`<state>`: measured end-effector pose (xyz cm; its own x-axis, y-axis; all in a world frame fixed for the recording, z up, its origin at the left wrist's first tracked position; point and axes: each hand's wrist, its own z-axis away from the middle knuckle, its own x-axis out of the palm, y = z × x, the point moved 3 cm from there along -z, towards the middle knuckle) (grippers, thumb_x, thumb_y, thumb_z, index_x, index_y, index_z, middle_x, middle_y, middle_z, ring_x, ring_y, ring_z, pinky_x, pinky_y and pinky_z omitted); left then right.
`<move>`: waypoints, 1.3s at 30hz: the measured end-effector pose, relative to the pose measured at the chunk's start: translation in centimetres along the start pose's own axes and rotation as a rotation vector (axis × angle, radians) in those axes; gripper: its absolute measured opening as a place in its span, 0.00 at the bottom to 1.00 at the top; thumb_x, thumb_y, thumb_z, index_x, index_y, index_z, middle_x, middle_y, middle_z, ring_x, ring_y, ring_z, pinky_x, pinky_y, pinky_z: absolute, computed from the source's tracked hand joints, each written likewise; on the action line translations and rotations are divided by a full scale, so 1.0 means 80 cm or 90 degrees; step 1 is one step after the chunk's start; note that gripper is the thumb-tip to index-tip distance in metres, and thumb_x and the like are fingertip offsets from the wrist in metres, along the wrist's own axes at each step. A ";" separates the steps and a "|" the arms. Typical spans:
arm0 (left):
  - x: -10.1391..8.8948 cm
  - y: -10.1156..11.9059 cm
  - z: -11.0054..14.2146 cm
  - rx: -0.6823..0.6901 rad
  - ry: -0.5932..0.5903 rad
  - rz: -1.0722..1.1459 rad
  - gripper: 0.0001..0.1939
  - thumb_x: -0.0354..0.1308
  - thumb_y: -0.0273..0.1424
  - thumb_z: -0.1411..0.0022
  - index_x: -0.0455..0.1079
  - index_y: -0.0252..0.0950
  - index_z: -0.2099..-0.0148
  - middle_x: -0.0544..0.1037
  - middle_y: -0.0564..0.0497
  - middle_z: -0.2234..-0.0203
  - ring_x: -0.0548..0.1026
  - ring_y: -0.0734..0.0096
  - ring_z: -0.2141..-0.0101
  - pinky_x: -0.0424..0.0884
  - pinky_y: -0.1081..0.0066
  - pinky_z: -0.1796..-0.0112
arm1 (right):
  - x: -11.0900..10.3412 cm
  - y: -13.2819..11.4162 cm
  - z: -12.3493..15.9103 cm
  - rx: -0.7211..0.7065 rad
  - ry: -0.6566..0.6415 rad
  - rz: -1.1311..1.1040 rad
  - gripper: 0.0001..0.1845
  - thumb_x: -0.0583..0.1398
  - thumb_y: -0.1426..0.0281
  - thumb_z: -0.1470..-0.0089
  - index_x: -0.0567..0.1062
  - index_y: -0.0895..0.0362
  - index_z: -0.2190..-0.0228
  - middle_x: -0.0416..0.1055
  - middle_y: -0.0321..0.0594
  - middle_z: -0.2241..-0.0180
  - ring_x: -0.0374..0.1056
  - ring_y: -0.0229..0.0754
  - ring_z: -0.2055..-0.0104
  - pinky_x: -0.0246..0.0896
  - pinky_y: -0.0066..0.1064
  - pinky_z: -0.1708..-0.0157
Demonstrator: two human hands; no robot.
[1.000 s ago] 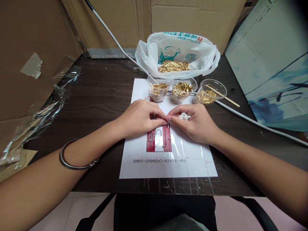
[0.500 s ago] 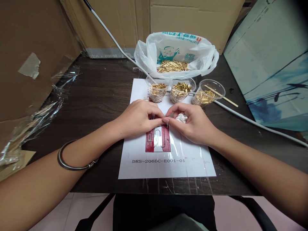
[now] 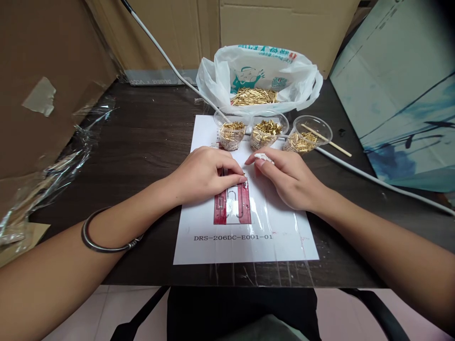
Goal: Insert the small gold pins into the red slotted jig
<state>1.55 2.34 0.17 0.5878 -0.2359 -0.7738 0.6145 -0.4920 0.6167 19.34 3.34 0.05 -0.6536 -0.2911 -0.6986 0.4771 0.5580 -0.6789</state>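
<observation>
My left hand (image 3: 208, 173) is over the printed paper sheet (image 3: 199, 248), thumb and index finger pinched at its red-and-white diagram (image 3: 220, 215). Something tiny shows at those fingertips, too small to name. Close by on the right, my right hand (image 3: 289, 175) is closed on a crumpled white wad (image 3: 263, 157), which pokes out above the thumb. A small gap separates the two hands. Just beyond them stand a left clear cup (image 3: 232, 137), a middle clear cup (image 3: 265, 135) and a tilted right clear cup (image 3: 302, 142), all holding small gold-coloured metal pins.
Behind the cups, a white plastic bag (image 3: 305, 90) lies open with many longer gold pins (image 3: 254, 96) inside. A thin wooden stick (image 3: 336, 146) leans out of the right cup. A white cable (image 3: 387, 189) crosses the dark table (image 3: 142, 128). Cardboard walls (image 3: 284, 28) enclose the back and left.
My right hand's fingertips have parted from my left hand's. The white wad has moved from the right palm up to between thumb and fingers. My left hand has stayed nearly in place.
</observation>
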 end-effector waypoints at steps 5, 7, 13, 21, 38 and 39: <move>-0.001 0.002 0.001 0.013 -0.007 -0.001 0.07 0.60 0.33 0.40 0.79 0.39 0.65 0.79 0.54 0.71 0.74 0.74 0.69 0.66 0.72 0.66 | 0.005 -0.003 0.002 0.009 -0.048 -0.031 0.24 0.46 0.60 0.34 0.68 0.58 0.76 0.60 0.31 0.80 0.57 0.31 0.76 0.48 0.29 0.71; -0.001 0.002 0.001 0.011 -0.005 -0.005 0.07 0.60 0.33 0.41 0.79 0.39 0.65 0.79 0.53 0.71 0.74 0.73 0.69 0.66 0.72 0.67 | 0.006 -0.003 0.004 0.013 -0.053 -0.051 0.25 0.46 0.60 0.34 0.68 0.58 0.77 0.59 0.31 0.81 0.56 0.31 0.77 0.48 0.29 0.71; -0.002 0.003 0.001 0.013 -0.007 -0.008 0.06 0.60 0.33 0.41 0.79 0.39 0.65 0.79 0.54 0.71 0.74 0.74 0.69 0.66 0.72 0.65 | 0.003 -0.001 0.006 0.008 -0.034 -0.084 0.17 0.46 0.70 0.35 0.71 0.57 0.69 0.65 0.34 0.72 0.60 0.34 0.70 0.50 0.30 0.67; 0.000 0.006 0.000 -0.002 -0.013 -0.018 0.07 0.60 0.34 0.41 0.79 0.39 0.66 0.79 0.53 0.71 0.74 0.73 0.70 0.66 0.71 0.66 | 0.005 0.004 0.002 0.060 -0.008 -0.126 0.15 0.50 0.60 0.36 0.67 0.56 0.68 0.61 0.34 0.73 0.56 0.34 0.71 0.49 0.31 0.69; -0.001 0.004 0.001 0.003 -0.007 -0.028 0.07 0.60 0.34 0.40 0.79 0.40 0.64 0.80 0.53 0.71 0.74 0.73 0.69 0.66 0.72 0.66 | 0.000 0.007 0.000 0.059 -0.028 -0.111 0.08 0.56 0.65 0.40 0.69 0.58 0.64 0.70 0.37 0.67 0.64 0.37 0.65 0.55 0.31 0.64; -0.001 0.003 0.001 0.006 -0.008 -0.025 0.07 0.60 0.34 0.40 0.79 0.40 0.64 0.80 0.53 0.71 0.74 0.73 0.69 0.66 0.72 0.67 | 0.000 0.008 0.000 0.061 -0.017 -0.105 0.08 0.57 0.65 0.41 0.70 0.58 0.65 0.71 0.37 0.67 0.65 0.37 0.66 0.56 0.30 0.65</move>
<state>1.65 2.19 0.35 0.5568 -0.2261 -0.7993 0.6322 -0.5088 0.5843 19.63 3.69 -0.41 -0.7123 -0.3944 -0.5806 0.4189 0.4249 -0.8025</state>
